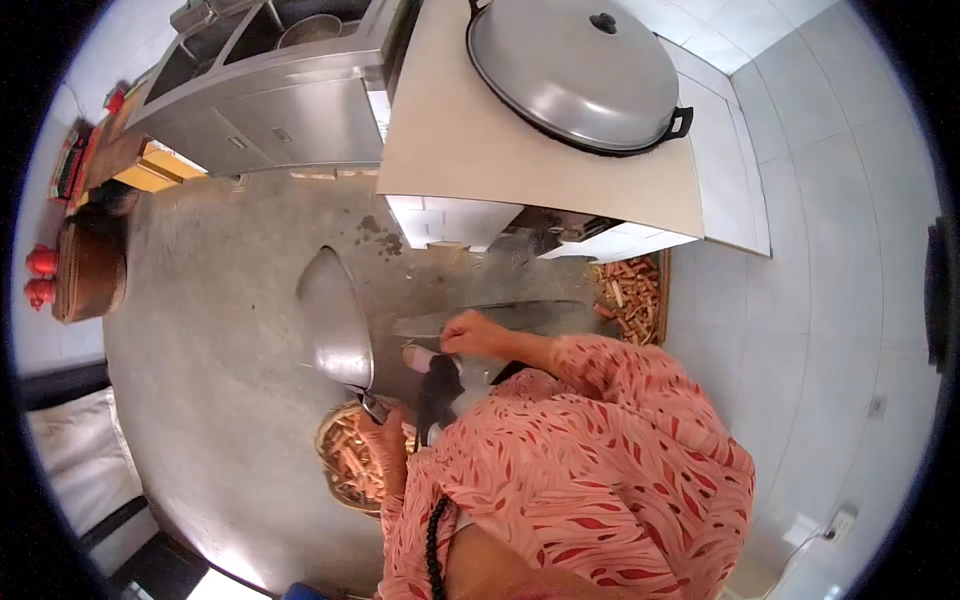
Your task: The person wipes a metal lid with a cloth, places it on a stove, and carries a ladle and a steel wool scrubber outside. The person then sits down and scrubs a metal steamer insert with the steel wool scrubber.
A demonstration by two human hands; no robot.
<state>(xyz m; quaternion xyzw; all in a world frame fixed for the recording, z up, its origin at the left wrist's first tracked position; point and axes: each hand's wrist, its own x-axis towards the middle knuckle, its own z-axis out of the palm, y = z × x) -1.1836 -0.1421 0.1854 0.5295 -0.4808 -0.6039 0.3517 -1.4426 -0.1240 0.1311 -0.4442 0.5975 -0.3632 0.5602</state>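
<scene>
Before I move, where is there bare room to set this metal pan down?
Bare: the counter left of the lidded wok, and the floor between the metal pan and the brown tub at far left. Crowded: around the left hand, with the pan and a basket of wood pieces; also the wood pile by the wall.

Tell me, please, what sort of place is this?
It looks like a kitchen, perhaps with a solid-fuel stove. A large lidded wok sits on a tiled stove block, a steel sink unit stands near it, and small chopped pieces, possibly fuel, lie on the floor.
</scene>
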